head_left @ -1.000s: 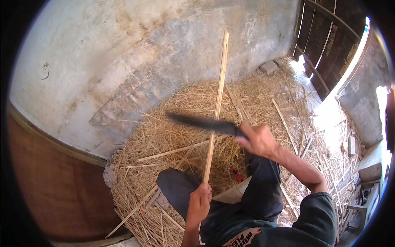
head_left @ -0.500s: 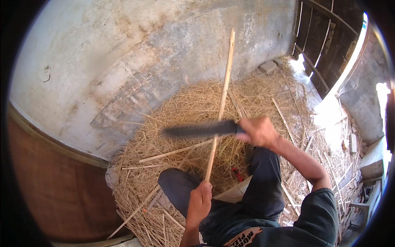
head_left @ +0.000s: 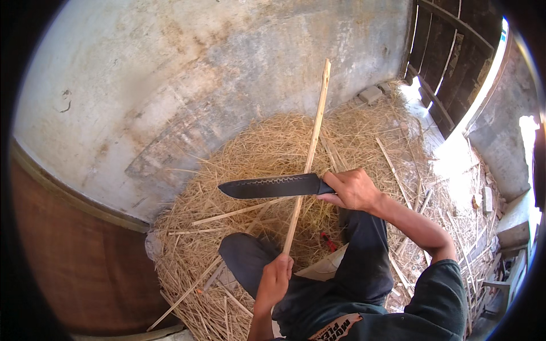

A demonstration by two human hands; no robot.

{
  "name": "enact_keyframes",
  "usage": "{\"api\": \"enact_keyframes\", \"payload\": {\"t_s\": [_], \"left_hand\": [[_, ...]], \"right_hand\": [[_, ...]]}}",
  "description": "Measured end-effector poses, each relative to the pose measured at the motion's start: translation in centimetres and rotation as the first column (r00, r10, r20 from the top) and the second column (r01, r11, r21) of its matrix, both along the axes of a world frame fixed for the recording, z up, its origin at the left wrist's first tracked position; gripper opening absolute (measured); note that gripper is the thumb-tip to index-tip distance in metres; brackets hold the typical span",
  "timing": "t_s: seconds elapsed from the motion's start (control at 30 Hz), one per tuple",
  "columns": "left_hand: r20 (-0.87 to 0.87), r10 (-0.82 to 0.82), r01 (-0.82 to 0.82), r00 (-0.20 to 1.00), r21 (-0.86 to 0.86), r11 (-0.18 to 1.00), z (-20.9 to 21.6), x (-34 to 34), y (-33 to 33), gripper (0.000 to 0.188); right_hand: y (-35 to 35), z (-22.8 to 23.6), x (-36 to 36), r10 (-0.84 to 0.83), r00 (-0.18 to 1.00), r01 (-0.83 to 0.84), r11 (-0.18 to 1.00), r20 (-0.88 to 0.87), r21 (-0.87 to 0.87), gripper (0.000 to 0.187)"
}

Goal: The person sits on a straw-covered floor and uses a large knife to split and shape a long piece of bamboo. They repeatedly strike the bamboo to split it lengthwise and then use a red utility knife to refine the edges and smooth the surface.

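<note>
My left hand (head_left: 277, 275) is closed around the lower end of a long, pale wooden stick (head_left: 313, 139), which slants up and away toward the wall. In my right hand (head_left: 352, 190) is the dark handle of a large machete (head_left: 270, 187). Its broad black blade, with a toothed upper edge, points left and crosses the stick about midway. Whether the blade touches the wood I cannot tell. My bent knees lie either side of the stick's lower end.
Straw and wood shavings (head_left: 250, 153) cover the floor, with several loose strips (head_left: 239, 212) among them. A small red object (head_left: 328, 241) lies between my legs. A stained wall (head_left: 170, 85) rises ahead, a brown panel (head_left: 85, 256) stands left, and bricks (head_left: 371, 94) lie near the plank door (head_left: 449, 57).
The machete has come slightly down and toward me along the stick, and its blade is now sharp instead of blurred. The stick's far tip has dropped lower and shifted a little right.
</note>
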State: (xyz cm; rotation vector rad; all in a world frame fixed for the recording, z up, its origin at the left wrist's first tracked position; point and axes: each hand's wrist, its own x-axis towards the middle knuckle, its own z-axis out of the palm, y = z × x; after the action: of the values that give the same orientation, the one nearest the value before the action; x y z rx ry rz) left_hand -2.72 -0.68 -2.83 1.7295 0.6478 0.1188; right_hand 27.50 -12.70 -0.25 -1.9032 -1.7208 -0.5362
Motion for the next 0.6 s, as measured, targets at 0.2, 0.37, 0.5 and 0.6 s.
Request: {"api": "enact_keyframes", "payload": {"t_s": [0.2,0.37,0.5,0.6], "left_hand": [[-0.061,0.079,-0.063,0.995,0.237,0.969,0.6,-1.4,-1.0,0.046],[-0.125,0.094,-0.05,0.988,0.317,0.947,1.5,-0.7,-1.3,0.044],[-0.119,0.071,-0.036,0.99,0.267,0.963,0.3,-0.5,-0.9,0.044],[-0.08,0.052,-0.045,0.995,0.084,0.995,-1.1,-3.4,-1.1,0.045]], "right_hand": [[-0.8,-0.1,5.6,-0.432,0.85,0.401,0.902,-0.302,-0.161,0.047],[-1.2,-1.0,2.7,-0.157,0.987,0.143,0.96,-0.043,-0.239,0.05],[-0.3,-2.8,3.3,-0.232,0.968,0.21,0.958,-0.096,-0.195,0.051],[-0.7,-1.7,11.1,-0.589,0.643,0.58,0.792,-0.49,-0.19,0.053]]}}
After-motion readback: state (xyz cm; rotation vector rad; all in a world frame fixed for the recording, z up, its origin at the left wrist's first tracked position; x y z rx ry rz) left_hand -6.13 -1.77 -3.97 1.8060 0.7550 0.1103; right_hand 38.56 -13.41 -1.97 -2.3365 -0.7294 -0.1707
